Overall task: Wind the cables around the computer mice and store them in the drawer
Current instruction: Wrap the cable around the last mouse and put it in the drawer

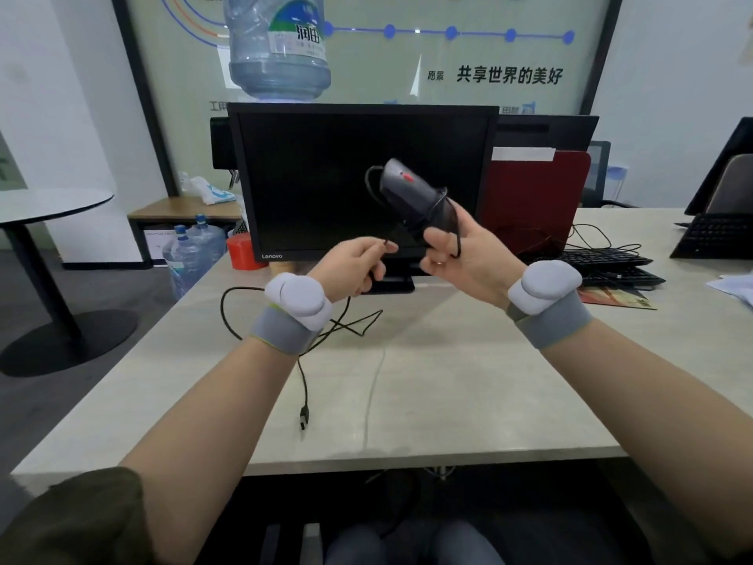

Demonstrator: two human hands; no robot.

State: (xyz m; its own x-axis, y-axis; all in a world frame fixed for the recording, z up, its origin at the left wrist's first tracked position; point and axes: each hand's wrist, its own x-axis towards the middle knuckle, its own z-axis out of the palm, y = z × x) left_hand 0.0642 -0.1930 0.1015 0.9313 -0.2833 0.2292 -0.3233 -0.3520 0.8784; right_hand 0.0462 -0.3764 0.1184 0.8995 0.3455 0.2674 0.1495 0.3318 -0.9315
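Mouse: your right hand [464,250] grips the dark mouse [411,189] by its rear end, fingers curled round it, and holds it up in the air in front of the monitor [326,157], nose tilted up and to the left, its red wheel in view.
Cable: the black cable [326,332] leaves the nose of the mouse in a small loop, crosses the body near your right fingers, then runs down to your left hand [354,258].
Left hand: you pinch the cable between thumb and fingers, the rest of your fingers curled under.
Loose end: below your left hand the cable trails behind your wrist in slack loops onto the pale worktop [448,381], and its plug [304,418] lies flat there, near the front edge.
Wrists: each carries a grey band with a white pod.
Surroundings: two black keyboards [611,265] lie stacked to the right of the monitor, with a red folder [533,197] standing behind them; a large water bottle [277,46] rises behind the monitor.
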